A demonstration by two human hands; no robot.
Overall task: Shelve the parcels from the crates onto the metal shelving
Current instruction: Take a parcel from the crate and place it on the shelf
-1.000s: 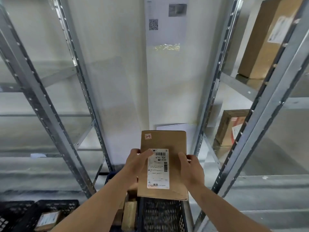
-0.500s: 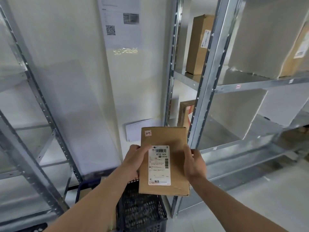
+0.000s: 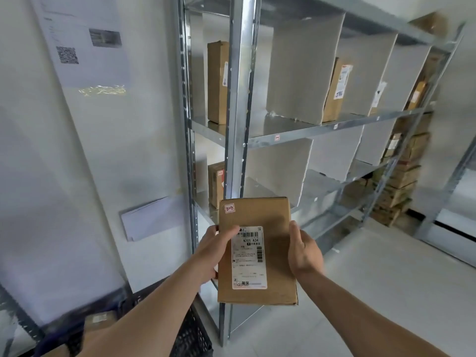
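I hold a flat brown cardboard parcel point(image 3: 268, 220) with a white shipping label and a small red-and-white sticker, in front of my chest. My left hand point(image 3: 211, 251) grips its left edge, thumb lying across the label. My right hand point(image 3: 304, 251) grips the right edge. The metal shelving point(image 3: 304, 131) stands just beyond and to the right, its shelves split by grey cardboard dividers. A black mesh crate point(image 3: 190, 333) sits on the floor under my left forearm, with a parcel point(image 3: 99, 319) blurred at the lower left.
Upright parcels stand in shelf bays: one at upper left point(image 3: 217, 82), one below it point(image 3: 215, 184), another further right point(image 3: 337, 88). Stacked brown boxes point(image 3: 401, 181) fill the shelving's far end. A white wall with posted papers point(image 3: 85, 45) is at left. Pale floor lies at right.
My view has swung to the right, bringing the right-hand shelving into full sight. The parcel stays held the same way in both hands.
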